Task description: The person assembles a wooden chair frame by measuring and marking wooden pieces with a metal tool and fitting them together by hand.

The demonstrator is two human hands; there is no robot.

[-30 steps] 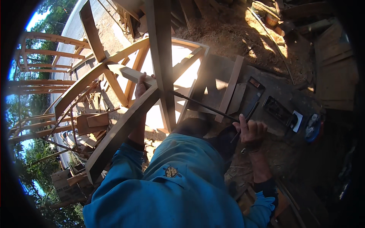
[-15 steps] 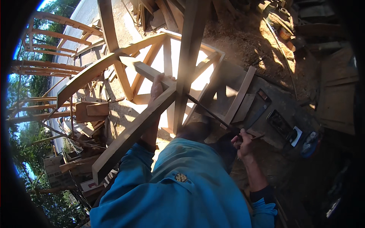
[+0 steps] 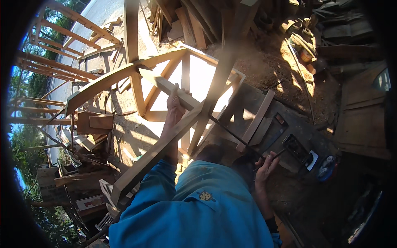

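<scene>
A wooden frame of curved and straight beams stands before me. My left hand (image 3: 175, 103) is closed round its pale crosspiece (image 3: 157, 80), just left of where that meets a thick upright post (image 3: 225, 68) and a slanting beam (image 3: 153, 155). From that joint a long dark rod (image 3: 235, 131) runs down to the right. At its near end my right hand (image 3: 266, 167) has its fingers bent about the rod, by a short crosswise handle (image 3: 282, 152). The rod's far tip is hidden at the post.
Wood strips (image 3: 256, 122), a saw-like tool (image 3: 281, 120) and a black object (image 3: 295, 146) lie on a dark board at right. Wooden racks (image 3: 70, 31) stand at far left. Offcuts (image 3: 190, 27) lean at the back, beside sawdust-covered ground (image 3: 260, 62).
The view has shifted slightly, so the frame sits differently in it. My right hand's fingers have loosened and shifted at the rod's handle end. My left hand keeps its hold on the crosspiece.
</scene>
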